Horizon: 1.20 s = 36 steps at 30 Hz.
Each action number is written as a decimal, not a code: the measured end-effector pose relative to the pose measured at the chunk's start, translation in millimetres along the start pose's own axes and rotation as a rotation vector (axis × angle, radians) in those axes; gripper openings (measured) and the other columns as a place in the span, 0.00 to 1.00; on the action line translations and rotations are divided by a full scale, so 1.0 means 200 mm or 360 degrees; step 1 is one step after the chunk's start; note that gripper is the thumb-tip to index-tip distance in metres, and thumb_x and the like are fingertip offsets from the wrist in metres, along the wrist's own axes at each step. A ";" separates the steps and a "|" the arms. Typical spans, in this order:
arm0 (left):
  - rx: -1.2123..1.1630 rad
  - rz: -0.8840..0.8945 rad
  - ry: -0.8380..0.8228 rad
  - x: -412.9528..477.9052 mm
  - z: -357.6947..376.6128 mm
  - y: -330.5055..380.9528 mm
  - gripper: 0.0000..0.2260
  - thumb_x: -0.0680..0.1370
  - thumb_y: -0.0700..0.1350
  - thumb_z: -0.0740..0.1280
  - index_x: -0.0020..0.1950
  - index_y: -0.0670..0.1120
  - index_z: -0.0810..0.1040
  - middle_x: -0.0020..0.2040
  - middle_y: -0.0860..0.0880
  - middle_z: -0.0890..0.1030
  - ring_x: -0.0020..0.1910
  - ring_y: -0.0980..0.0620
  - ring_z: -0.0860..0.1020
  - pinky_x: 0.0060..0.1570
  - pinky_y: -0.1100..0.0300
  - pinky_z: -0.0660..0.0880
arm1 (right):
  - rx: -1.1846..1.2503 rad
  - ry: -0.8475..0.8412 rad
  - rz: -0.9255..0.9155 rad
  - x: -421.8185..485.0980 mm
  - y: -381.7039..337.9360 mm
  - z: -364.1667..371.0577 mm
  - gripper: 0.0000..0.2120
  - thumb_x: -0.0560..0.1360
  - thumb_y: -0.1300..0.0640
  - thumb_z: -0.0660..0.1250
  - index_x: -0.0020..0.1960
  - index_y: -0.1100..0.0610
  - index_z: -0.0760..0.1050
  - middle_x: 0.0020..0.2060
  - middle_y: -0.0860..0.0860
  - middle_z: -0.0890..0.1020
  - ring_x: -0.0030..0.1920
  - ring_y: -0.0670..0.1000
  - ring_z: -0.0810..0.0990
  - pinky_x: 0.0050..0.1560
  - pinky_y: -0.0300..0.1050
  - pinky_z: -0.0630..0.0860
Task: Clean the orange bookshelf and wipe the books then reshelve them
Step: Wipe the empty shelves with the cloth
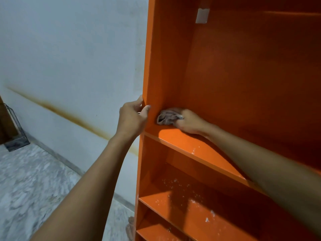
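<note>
The orange bookshelf (225, 75) fills the right half of the view, and no books show on its shelves. My left hand (132, 116) grips the front edge of its left side panel, thumb inside and fingers outside. My right hand (189, 121) reaches into the tall compartment and holds a crumpled grey-pink cloth (167, 117) against the shelf board, in the back left corner. White dust and flakes lie on the shelf board below (191, 206) and a few near the front of the board under my right arm.
A white wall (69, 58) with a brown streak stands left of the bookshelf. The marble floor (34, 188) runs along it. A dark wire-frame stand (15, 134) sits at the far left. A small white patch (202, 15) sticks on the shelf's back panel up high.
</note>
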<state>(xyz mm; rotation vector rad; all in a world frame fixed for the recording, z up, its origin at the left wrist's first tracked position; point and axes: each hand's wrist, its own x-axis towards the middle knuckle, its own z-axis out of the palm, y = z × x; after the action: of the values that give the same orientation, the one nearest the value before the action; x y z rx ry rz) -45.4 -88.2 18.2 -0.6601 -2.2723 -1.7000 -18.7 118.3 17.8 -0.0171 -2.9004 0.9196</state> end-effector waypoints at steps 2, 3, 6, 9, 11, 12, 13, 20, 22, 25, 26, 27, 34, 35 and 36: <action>-0.0023 0.0027 -0.0016 0.00 -0.02 -0.01 0.17 0.82 0.45 0.64 0.71 0.47 0.74 0.61 0.52 0.80 0.54 0.53 0.80 0.54 0.59 0.76 | 0.0023 -0.0110 -0.0291 -0.12 -0.12 0.08 0.15 0.75 0.66 0.67 0.60 0.55 0.76 0.49 0.44 0.81 0.42 0.35 0.79 0.39 0.32 0.74; -0.0045 0.0028 -0.0025 0.00 -0.02 -0.01 0.16 0.81 0.45 0.65 0.69 0.47 0.76 0.59 0.51 0.81 0.51 0.54 0.80 0.54 0.58 0.78 | 0.0009 -0.0180 -0.0436 -0.19 -0.19 0.12 0.18 0.73 0.69 0.68 0.61 0.57 0.76 0.49 0.43 0.81 0.44 0.34 0.78 0.42 0.32 0.73; -0.0078 -0.0017 -0.0056 0.01 -0.04 -0.01 0.15 0.81 0.44 0.66 0.67 0.47 0.78 0.52 0.49 0.83 0.47 0.50 0.82 0.52 0.53 0.81 | -0.0051 -0.0399 -0.0707 -0.36 -0.33 0.20 0.24 0.68 0.74 0.64 0.61 0.58 0.77 0.51 0.47 0.82 0.50 0.43 0.80 0.47 0.41 0.76; -0.0107 -0.0054 -0.0060 0.00 -0.03 0.01 0.16 0.81 0.44 0.65 0.69 0.47 0.76 0.57 0.46 0.83 0.50 0.47 0.83 0.54 0.53 0.80 | 0.0134 -0.0323 -0.0708 -0.49 -0.37 0.15 0.26 0.69 0.76 0.59 0.62 0.58 0.76 0.54 0.49 0.82 0.54 0.43 0.80 0.52 0.41 0.77; -0.0098 -0.0076 -0.0040 -0.01 -0.02 0.02 0.17 0.81 0.45 0.65 0.71 0.46 0.74 0.62 0.46 0.81 0.55 0.45 0.82 0.57 0.52 0.78 | 0.0295 -0.0166 -0.0621 -0.52 -0.36 0.03 0.22 0.74 0.75 0.61 0.62 0.56 0.76 0.54 0.46 0.81 0.55 0.38 0.79 0.54 0.35 0.74; -0.0074 -0.0076 -0.0031 -0.02 -0.01 0.03 0.18 0.82 0.45 0.64 0.72 0.46 0.73 0.63 0.46 0.80 0.58 0.44 0.81 0.58 0.51 0.78 | 0.0349 -0.0061 -0.0566 -0.53 -0.34 -0.06 0.20 0.76 0.72 0.63 0.63 0.55 0.75 0.55 0.45 0.82 0.56 0.39 0.80 0.55 0.35 0.75; -0.0044 -0.0077 -0.0024 -0.02 0.00 0.04 0.19 0.82 0.46 0.63 0.72 0.46 0.71 0.65 0.46 0.79 0.59 0.42 0.80 0.59 0.49 0.77 | 0.0384 0.0060 -0.0479 -0.53 -0.30 -0.15 0.19 0.77 0.70 0.64 0.64 0.53 0.75 0.55 0.45 0.82 0.56 0.42 0.81 0.55 0.37 0.77; 0.0000 -0.0105 0.0065 -0.04 0.03 0.05 0.18 0.82 0.46 0.63 0.72 0.46 0.72 0.66 0.45 0.78 0.63 0.40 0.78 0.60 0.46 0.75 | 0.0007 0.0854 0.0403 -0.34 0.21 -0.53 0.11 0.77 0.50 0.63 0.56 0.46 0.81 0.47 0.51 0.86 0.44 0.54 0.85 0.45 0.55 0.83; 0.0003 -0.0109 0.0069 -0.04 0.03 0.05 0.19 0.82 0.45 0.63 0.73 0.46 0.71 0.67 0.45 0.78 0.63 0.40 0.77 0.60 0.46 0.75 | -0.0230 0.0762 0.0520 -0.29 0.35 -0.49 0.12 0.79 0.53 0.60 0.58 0.48 0.79 0.51 0.52 0.84 0.45 0.54 0.84 0.47 0.54 0.82; 0.0001 -0.0106 0.0057 -0.04 0.03 0.05 0.19 0.82 0.46 0.62 0.73 0.46 0.70 0.66 0.45 0.78 0.63 0.40 0.77 0.61 0.46 0.74 | -0.0296 0.0301 0.0562 -0.26 0.45 -0.35 0.16 0.78 0.44 0.63 0.65 0.44 0.75 0.58 0.46 0.79 0.54 0.51 0.79 0.55 0.52 0.76; 0.0002 -0.0103 0.0056 -0.04 0.03 0.05 0.19 0.82 0.45 0.62 0.73 0.46 0.70 0.66 0.45 0.78 0.63 0.40 0.77 0.61 0.46 0.74 | -0.0228 0.0257 0.0581 -0.25 0.47 -0.32 0.23 0.74 0.36 0.63 0.67 0.41 0.72 0.60 0.42 0.77 0.58 0.49 0.77 0.61 0.53 0.73; 0.0001 -0.0102 0.0060 -0.04 0.03 0.05 0.19 0.82 0.45 0.62 0.73 0.46 0.71 0.66 0.45 0.78 0.63 0.40 0.77 0.61 0.46 0.74 | -0.0185 0.0229 0.0566 -0.23 0.47 -0.30 0.29 0.70 0.30 0.63 0.68 0.39 0.70 0.62 0.41 0.76 0.60 0.48 0.75 0.64 0.54 0.70; -0.0034 -0.0097 0.0075 -0.03 0.03 0.04 0.18 0.82 0.45 0.63 0.72 0.47 0.72 0.65 0.46 0.78 0.62 0.42 0.78 0.60 0.47 0.75 | 0.0034 0.0033 0.0017 -0.37 0.18 -0.14 0.13 0.77 0.59 0.68 0.61 0.50 0.76 0.45 0.48 0.83 0.36 0.43 0.79 0.33 0.38 0.75; -0.0036 -0.0107 0.0080 -0.04 0.03 0.04 0.18 0.82 0.45 0.63 0.72 0.47 0.72 0.66 0.46 0.78 0.62 0.42 0.78 0.60 0.48 0.75 | 0.0045 0.0043 -0.0092 -0.43 0.12 -0.10 0.14 0.76 0.62 0.69 0.59 0.51 0.77 0.46 0.48 0.83 0.38 0.42 0.80 0.35 0.37 0.75; -0.0035 -0.0114 0.0084 -0.04 0.03 0.04 0.18 0.82 0.45 0.63 0.72 0.47 0.72 0.66 0.47 0.78 0.63 0.42 0.78 0.59 0.49 0.76 | 0.0045 0.0055 -0.0189 -0.48 0.06 -0.06 0.14 0.74 0.64 0.70 0.58 0.52 0.77 0.46 0.47 0.84 0.40 0.42 0.81 0.39 0.37 0.76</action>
<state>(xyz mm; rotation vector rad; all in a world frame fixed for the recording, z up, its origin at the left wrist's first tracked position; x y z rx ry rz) -34.6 -83.0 20.1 -0.5382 -2.2698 -1.7554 78.1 130.3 11.5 0.1384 -2.8210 0.9305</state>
